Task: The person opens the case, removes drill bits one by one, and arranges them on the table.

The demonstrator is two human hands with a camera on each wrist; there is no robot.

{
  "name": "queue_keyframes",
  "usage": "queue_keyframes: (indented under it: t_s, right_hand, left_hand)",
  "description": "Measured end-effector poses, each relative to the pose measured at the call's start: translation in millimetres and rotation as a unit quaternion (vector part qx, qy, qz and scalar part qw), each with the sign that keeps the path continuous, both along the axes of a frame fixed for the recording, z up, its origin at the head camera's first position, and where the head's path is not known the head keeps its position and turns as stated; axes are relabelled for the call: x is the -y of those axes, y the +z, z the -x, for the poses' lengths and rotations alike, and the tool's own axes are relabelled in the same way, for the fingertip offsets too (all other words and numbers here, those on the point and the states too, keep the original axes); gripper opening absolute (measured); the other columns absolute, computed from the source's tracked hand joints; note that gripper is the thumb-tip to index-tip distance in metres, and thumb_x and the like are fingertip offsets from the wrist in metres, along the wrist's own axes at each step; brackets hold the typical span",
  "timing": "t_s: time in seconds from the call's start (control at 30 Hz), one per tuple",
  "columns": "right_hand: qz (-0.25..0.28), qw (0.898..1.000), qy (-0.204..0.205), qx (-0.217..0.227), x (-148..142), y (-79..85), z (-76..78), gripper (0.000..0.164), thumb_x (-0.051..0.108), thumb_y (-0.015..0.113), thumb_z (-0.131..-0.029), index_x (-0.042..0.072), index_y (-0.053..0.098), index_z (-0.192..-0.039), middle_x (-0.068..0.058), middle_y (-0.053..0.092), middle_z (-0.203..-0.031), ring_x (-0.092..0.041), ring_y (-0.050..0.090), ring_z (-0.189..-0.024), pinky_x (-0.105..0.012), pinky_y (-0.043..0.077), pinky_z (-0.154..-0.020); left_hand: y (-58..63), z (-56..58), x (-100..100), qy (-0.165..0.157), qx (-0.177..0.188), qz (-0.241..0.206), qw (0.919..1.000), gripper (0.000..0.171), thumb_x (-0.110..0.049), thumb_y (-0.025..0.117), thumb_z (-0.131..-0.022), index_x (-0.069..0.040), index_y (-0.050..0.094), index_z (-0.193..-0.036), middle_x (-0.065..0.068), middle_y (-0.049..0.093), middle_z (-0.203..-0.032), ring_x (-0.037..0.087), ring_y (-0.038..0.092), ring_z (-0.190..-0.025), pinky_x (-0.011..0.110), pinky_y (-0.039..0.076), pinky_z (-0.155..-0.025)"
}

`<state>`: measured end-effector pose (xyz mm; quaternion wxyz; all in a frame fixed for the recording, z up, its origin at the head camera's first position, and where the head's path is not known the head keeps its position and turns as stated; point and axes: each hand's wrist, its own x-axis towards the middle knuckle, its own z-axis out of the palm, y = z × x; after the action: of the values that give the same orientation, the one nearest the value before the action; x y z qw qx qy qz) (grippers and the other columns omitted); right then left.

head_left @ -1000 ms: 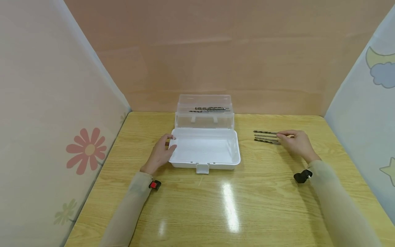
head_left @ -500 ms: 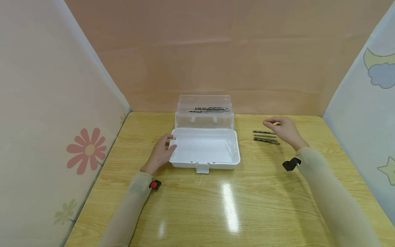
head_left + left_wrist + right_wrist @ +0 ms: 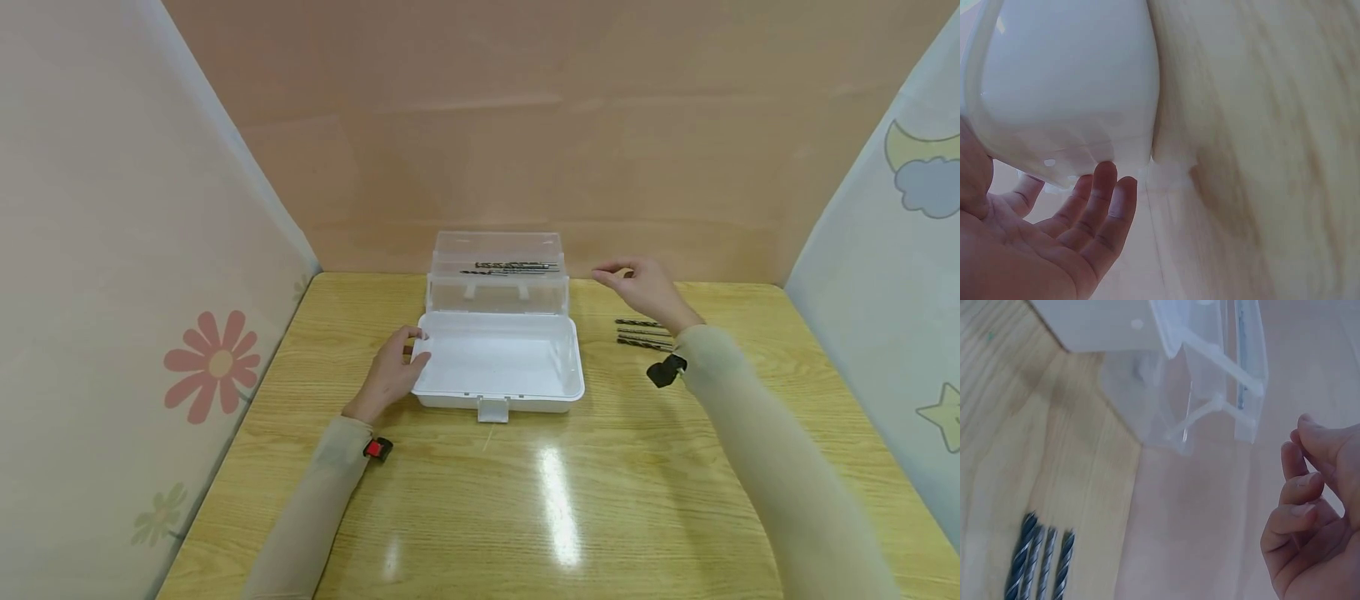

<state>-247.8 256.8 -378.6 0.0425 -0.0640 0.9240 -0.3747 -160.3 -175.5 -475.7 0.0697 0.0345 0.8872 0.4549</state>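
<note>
A white plastic toolbox (image 3: 495, 402) stands on the table with its clear lid raised and a tray (image 3: 497, 293) swung up behind. My left hand (image 3: 390, 371) holds its left rim, thumb over the edge; in the left wrist view, the fingers (image 3: 1104, 187) lie against the outer wall. Several drill bits (image 3: 513, 268) rest in the raised tray. More drill bits (image 3: 641, 342) lie side by side on the table at right. My right hand (image 3: 641, 287) hovers between these bits and the tray, fingers loosely curled, thumb near the index fingertip, nothing visible between them.
The wooden table (image 3: 480, 517) meets a brown back panel (image 3: 495, 125). Pale walls with flower and moon patterns rise on the left (image 3: 112, 250) and right (image 3: 885, 250). A latch (image 3: 492, 410) hangs at the toolbox's front.
My right hand has lifted from the drill bits on the table and moved left and back towards the raised tray. Those bits stay put, and the left hand has kept its hold on the toolbox.
</note>
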Motion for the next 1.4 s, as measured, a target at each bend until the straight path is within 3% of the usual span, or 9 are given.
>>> queue_keyframes:
  t_s: [0.2,0.4,0.8,1.0,1.23,1.4]
  right_hand:
    - [0.002,1.000,0.012,-0.012,25.1,6.3,9.4,0.042,0.043,0.066,-0.105,0.009,0.077,-0.128,-0.016,0.074,-0.128,-0.013,0.042,-0.061,-0.030,0.037,-0.055]
    - [-0.006,1.000,0.022,-0.015,42.9,11.6,18.3,0.036,0.038,0.067,-0.105,0.011,0.077,-0.127,-0.015,0.074,-0.129,-0.015,0.048,-0.066,-0.031,0.041,-0.060]
    - [0.004,0.999,0.050,0.000,62.7,12.0,38.3,0.034,0.031,0.067,-0.106,0.010,0.076,-0.131,-0.013,0.069,-0.142,-0.029,0.064,-0.102,-0.035,0.050,-0.078]
    - [0.005,0.998,0.061,0.005,71.9,8.1,45.7,0.031,0.024,0.067,-0.106,0.005,0.076,-0.128,-0.016,0.068,-0.144,-0.032,0.063,-0.116,-0.040,0.051,-0.084]
    - [-0.004,0.997,0.071,0.007,76.8,-0.7,46.0,0.029,0.021,0.067,-0.105,0.002,0.077,-0.125,-0.021,0.070,-0.138,-0.037,0.056,-0.139,-0.057,0.048,-0.112]
    - [-0.012,0.997,0.072,0.014,79.0,-2.2,46.3,0.033,0.023,0.065,-0.107,0.003,0.074,-0.130,-0.021,0.069,-0.140,-0.039,0.057,-0.138,-0.059,0.046,-0.115]
  left_hand:
    - [-0.8,0.1,0.4,0.003,0.003,-0.004,1.0000,0.037,-0.024,0.059,-0.109,-0.011,0.053,-0.143,0.016,0.053,-0.152,0.039,0.057,-0.130,0.053,0.055,-0.101]
    - [-1.4,0.8,0.7,0.005,0.000,-0.004,1.0000,0.036,-0.024,0.059,-0.109,-0.011,0.053,-0.142,0.016,0.055,-0.149,0.037,0.058,-0.128,0.052,0.055,-0.100]
    - [-0.2,0.1,-0.1,0.005,0.000,-0.005,1.0000,0.034,-0.022,0.059,-0.109,-0.012,0.054,-0.141,0.015,0.055,-0.148,0.037,0.058,-0.127,0.051,0.055,-0.099]
    - [-1.8,-0.4,-1.3,-0.001,-0.004,-0.008,1.0000,0.035,-0.022,0.060,-0.109,-0.011,0.054,-0.141,0.016,0.055,-0.150,0.037,0.058,-0.127,0.052,0.055,-0.100]
    - [-2.3,-1.0,-3.5,0.000,-0.001,-0.008,1.0000,0.036,-0.023,0.059,-0.109,-0.011,0.054,-0.142,0.016,0.054,-0.151,0.038,0.058,-0.129,0.053,0.055,-0.102]
    - [-0.8,-2.5,-3.7,0.003,0.002,-0.004,1.0000,0.035,-0.023,0.059,-0.109,-0.011,0.053,-0.141,0.016,0.055,-0.151,0.038,0.058,-0.129,0.053,0.054,-0.103]
